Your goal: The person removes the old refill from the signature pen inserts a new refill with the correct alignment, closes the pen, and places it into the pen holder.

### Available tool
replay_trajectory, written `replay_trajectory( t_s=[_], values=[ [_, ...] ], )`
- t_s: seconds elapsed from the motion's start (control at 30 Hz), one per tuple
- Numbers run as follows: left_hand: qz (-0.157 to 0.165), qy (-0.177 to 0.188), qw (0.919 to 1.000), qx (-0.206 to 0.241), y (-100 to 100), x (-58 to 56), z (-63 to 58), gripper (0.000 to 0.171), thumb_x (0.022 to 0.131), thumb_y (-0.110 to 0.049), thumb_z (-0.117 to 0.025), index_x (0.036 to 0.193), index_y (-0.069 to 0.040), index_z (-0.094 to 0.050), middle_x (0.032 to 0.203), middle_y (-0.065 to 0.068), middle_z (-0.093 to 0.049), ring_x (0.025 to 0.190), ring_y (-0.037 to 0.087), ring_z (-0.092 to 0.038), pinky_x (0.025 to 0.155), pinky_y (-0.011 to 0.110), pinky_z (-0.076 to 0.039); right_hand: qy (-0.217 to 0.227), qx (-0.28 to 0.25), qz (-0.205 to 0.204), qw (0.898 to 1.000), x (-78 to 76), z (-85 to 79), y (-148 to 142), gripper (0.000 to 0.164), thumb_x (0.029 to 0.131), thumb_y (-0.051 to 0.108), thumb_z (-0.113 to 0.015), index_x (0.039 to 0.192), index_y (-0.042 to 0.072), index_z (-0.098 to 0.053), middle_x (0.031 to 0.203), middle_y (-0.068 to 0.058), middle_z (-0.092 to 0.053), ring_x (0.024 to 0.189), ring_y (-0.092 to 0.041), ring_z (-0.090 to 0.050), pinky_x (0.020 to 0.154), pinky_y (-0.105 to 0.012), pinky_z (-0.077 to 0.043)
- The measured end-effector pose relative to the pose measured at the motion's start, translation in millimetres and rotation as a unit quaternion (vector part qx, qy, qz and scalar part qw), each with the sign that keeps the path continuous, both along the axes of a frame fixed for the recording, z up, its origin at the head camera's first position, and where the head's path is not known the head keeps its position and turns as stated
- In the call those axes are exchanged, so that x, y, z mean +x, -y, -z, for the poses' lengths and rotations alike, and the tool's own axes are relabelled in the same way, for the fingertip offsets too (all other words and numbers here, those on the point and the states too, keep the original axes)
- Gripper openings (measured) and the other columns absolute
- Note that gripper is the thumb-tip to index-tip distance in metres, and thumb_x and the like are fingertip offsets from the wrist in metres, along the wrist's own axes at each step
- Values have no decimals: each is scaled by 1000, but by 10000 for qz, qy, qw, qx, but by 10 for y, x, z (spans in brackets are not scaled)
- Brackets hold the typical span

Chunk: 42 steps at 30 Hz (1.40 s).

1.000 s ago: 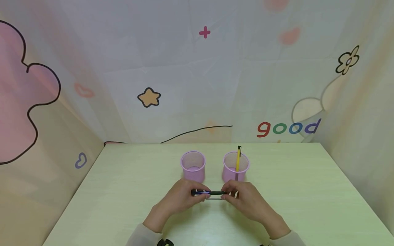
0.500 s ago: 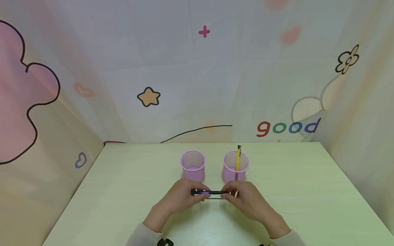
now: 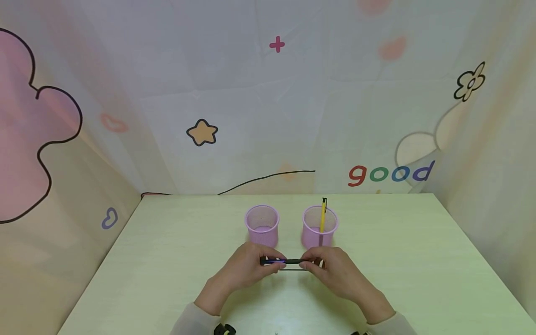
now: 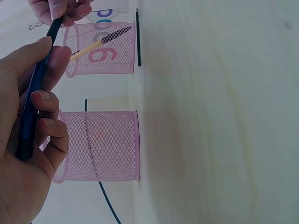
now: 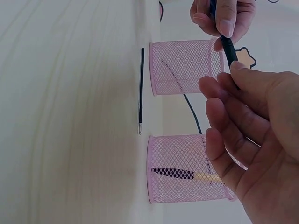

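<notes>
In the head view, a dark blue pen (image 3: 289,261) with a black grip section lies level between my hands, above the table. My left hand (image 3: 247,267) holds its blue barrel, with the fingers curled round it in the left wrist view. Thumb and index finger of my right hand (image 3: 335,272) pinch the black tip end; the other fingers are loosely bent. Below the pen, a thin black pen refill (image 5: 141,88) with a metal tip lies on the table. The very tip of the pen is hidden by my right fingers.
Two pink mesh pen cups stand just beyond my hands. No pen shows in the left cup (image 3: 262,238); the right cup (image 3: 311,238) holds a yellow pen (image 3: 323,218) leaning upright. A printed curtain (image 3: 251,107) hangs behind the pale table (image 3: 167,251).
My right thumb and fingertips have shifted very slightly on the tip end of the pen. My left hand, the refill and the cups stay where they were.
</notes>
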State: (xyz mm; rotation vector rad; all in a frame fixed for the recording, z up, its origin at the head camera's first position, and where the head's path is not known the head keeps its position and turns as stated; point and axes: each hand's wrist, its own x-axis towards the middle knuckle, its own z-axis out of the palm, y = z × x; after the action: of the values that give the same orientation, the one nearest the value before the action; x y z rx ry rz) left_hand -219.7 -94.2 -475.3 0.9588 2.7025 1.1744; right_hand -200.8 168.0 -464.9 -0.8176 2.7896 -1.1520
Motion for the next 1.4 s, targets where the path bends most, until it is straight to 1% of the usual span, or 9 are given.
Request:
replay_trajectory(
  t_s=[0.17,0.37,0.5,0.7,0.83,0.93,1.1,1.23,1.4],
  values=[
    [-22,-37,10000,-21,3,0,-8,12,95,-33,-76,103,-27,-82,82,-21,-71,68,-3,-56,63,19,-49,58,-22,-71,10000,3,-10,1,11,98,25,-72,97,16,-78,81,5,-70,66,0,-50,58,-21,-45],
    [-38,3,10000,-28,-1,3,-21,11,95,-33,-77,103,-27,-82,82,-21,-72,68,-3,-56,63,19,-48,-2,-34,-167,9999,6,-10,1,14,101,26,-69,96,15,-77,80,4,-69,66,0,-48,58,-20,-44],
    [-51,-32,10000,-46,-3,5,-24,11,95,-33,-77,103,-28,-82,82,-21,-72,67,-4,-55,62,18,-48,-29,-23,-186,9998,0,2,-4,16,101,27,-67,96,16,-77,80,4,-68,65,0,-47,57,-20,-43],
    [-65,-51,10000,-49,-1,4,-22,10,95,-33,-77,102,-28,-82,81,-22,-71,67,-4,-54,62,18,-47,5,21,-167,9999,-6,16,-10,17,102,28,-67,96,15,-77,79,3,-67,66,0,-48,57,-21,-43],
    [-77,-49,9999,-60,0,9,-25,10,95,-33,-77,101,-28,-82,82,-22,-70,68,-4,-54,63,19,-47,48,32,-98,9999,-8,16,-9,16,101,28,-68,100,16,-78,81,3,-70,68,0,-51,58,-21,-45],
    [-71,-34,10000,-50,-1,14,-27,10,95,-33,-77,101,-28,-82,82,-22,-70,68,-3,-54,64,19,-48,52,3,-72,10000,-6,16,-11,18,101,32,-68,103,17,-78,84,4,-71,70,-1,-54,60,-21,-46],
    [-77,-9,10000,-39,-3,19,-26,10,95,-33,-77,102,-28,-82,82,-21,-70,68,-3,-54,63,19,-47,-22,-64,-75,9999,7,19,-23,18,98,34,-71,105,19,-78,83,13,-68,74,0,-56,64,-22,-48],
    [-101,-22,9999,-45,-2,18,-23,10,95,-33,-77,102,-28,-82,82,-22,-70,68,-3,-54,63,19,-47,-37,-79,-71,9999,12,14,-30,15,96,32,-75,103,19,-78,81,17,-66,74,0,-56,65,-22,-48],
    [-91,-20,10000,-29,1,17,-9,10,95,-34,-77,102,-28,-82,82,-22,-70,68,-3,-55,64,19,-48,-10,-78,-3,10000,15,5,-33,9,96,32,-74,97,24,-76,80,18,-65,74,0,-55,65,-22,-48]
  ],
)
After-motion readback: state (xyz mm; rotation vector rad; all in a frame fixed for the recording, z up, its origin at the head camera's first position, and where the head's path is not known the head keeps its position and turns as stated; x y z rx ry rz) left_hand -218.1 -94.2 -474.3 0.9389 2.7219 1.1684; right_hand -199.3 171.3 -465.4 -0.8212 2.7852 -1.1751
